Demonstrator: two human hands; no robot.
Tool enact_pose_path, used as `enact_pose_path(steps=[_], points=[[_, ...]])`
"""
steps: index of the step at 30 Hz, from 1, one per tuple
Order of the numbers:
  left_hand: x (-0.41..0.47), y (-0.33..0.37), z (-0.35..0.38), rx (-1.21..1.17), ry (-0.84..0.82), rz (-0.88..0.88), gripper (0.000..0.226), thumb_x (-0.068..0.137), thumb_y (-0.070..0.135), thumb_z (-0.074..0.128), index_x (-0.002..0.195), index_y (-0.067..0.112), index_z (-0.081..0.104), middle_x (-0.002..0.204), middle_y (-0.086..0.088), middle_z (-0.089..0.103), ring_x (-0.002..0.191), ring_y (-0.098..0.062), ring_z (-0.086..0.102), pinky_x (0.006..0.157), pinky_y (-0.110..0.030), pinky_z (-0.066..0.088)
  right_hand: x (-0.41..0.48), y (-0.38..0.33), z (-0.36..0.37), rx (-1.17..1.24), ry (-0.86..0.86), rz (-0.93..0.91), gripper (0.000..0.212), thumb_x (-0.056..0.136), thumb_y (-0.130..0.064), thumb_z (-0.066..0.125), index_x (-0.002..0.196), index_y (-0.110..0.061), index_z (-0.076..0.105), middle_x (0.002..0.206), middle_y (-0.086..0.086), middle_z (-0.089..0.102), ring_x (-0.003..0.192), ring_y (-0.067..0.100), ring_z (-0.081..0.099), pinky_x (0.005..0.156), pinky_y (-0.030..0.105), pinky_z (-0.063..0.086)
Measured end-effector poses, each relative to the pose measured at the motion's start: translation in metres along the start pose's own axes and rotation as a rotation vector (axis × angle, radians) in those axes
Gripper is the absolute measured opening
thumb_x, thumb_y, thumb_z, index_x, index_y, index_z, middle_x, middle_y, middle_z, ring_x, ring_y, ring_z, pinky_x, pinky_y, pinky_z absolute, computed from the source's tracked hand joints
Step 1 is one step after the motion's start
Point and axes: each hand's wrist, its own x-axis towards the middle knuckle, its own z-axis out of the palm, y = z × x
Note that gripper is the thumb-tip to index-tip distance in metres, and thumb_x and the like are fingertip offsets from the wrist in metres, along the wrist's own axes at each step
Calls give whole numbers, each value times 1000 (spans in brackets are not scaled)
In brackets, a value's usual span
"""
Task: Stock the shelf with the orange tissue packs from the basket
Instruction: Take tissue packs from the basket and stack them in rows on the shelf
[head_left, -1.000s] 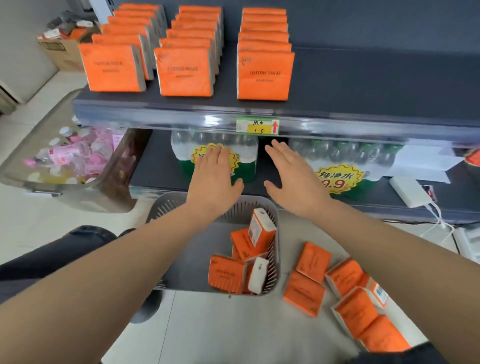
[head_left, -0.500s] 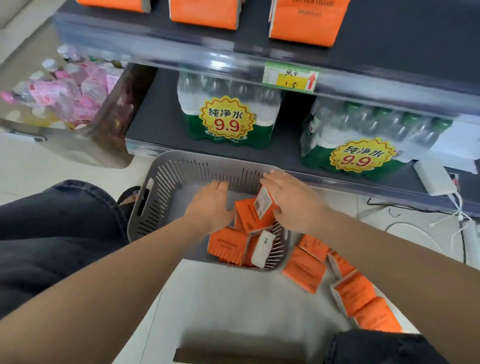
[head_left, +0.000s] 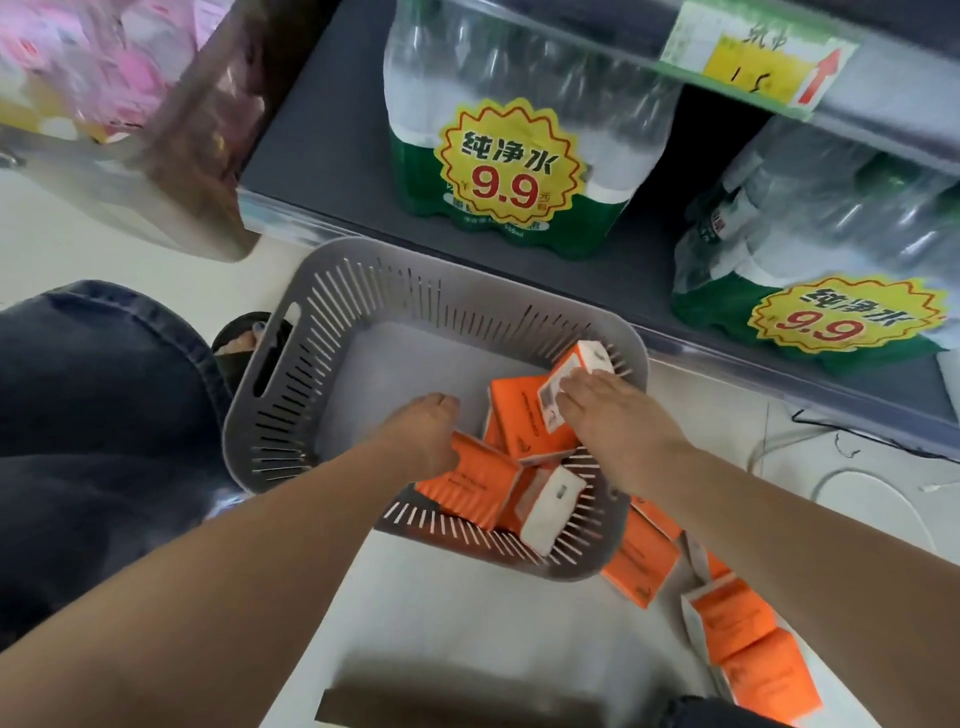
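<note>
A grey slotted basket (head_left: 337, 322) stands on the floor in front of the bottom shelf. Several orange tissue packs lie in its right half. My left hand (head_left: 421, 431) reaches in from the left, its fingers curled down over a flat orange pack (head_left: 467, 486). My right hand (head_left: 608, 410) grips another orange pack (head_left: 576, 364), white-ended with a barcode, which leans against the basket's right wall. Between the hands lies a third orange pack (head_left: 519, 421). The upper shelf's top is out of view.
Two shrink-wrapped water bottle packs (head_left: 519, 130) (head_left: 831, 249) fill the bottom shelf behind the basket. Several more orange packs (head_left: 737, 623) lie on the floor to the basket's right. A clear bin of pink items (head_left: 130, 104) sits upper left; my knee (head_left: 93, 415) is left.
Both hands dropped from in front of the shelf down into the basket and closed on tissue packs. The view tilted down, so the stocked upper shelf left the frame.
</note>
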Motion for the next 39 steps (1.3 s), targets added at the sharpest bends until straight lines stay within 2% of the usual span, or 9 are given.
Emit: enact_pose_path(steps=[3,6,9,17,23,28,31,34,39], points=[[12,-5,10,24,-63,40,67,83,18,62,144,11,35,145,-8,41,130,-25,44,103,-31,38,16,0,4,-111,-32,-32,97,80,-13,70,152,-5,6,161,12,7,149,27,3,121,37,-1],[22,-10,19,42,-101,56,57,84,18,60,138,10,42,139,-9,46,123,-27,49,97,-31,43,30,4,3,-204,-25,-44,78,89,-11,57,151,-4,12,160,14,10,148,29,4,121,40,0],[30,-13,25,33,-143,58,53,85,18,60,135,11,45,132,-8,49,117,-26,53,90,-29,44,38,10,2,-253,-42,-55,67,94,-11,47,151,-5,13,160,15,10,148,30,5,121,42,1],[40,-19,26,9,-170,66,48,81,21,68,125,16,52,120,-5,55,104,-23,58,86,-31,49,55,9,9,-440,-49,-54,71,93,-23,54,150,-4,17,158,18,16,147,34,13,121,45,5],[39,-22,25,-9,-175,72,52,79,25,72,126,18,52,121,-3,55,106,-21,56,88,-31,49,65,2,19,-573,-40,-92,52,95,-21,51,142,-2,39,147,21,39,137,38,33,117,48,17],[38,-22,22,-27,-186,73,52,78,25,74,125,18,53,121,-3,57,107,-21,55,86,-30,46,67,6,28,-522,14,-167,31,91,-12,53,121,-8,60,127,16,58,120,37,50,110,47,30],[36,-23,21,-49,-197,72,47,78,26,74,120,19,55,116,-1,59,100,-18,55,82,-27,45,66,8,30,-459,84,-214,28,91,-7,50,115,-9,64,120,14,62,114,34,54,109,46,32],[33,-25,18,-100,-198,49,39,78,25,75,113,21,57,108,1,60,91,-13,52,76,-24,42,63,9,26,-371,142,-245,33,91,-2,44,119,-7,61,123,14,60,115,33,53,110,43,30],[23,-26,9,-180,-202,2,35,79,26,74,109,19,59,106,1,62,95,-16,58,77,-25,45,48,12,7,-181,230,-229,38,92,-4,47,129,-8,51,133,12,54,123,30,50,108,38,33]])
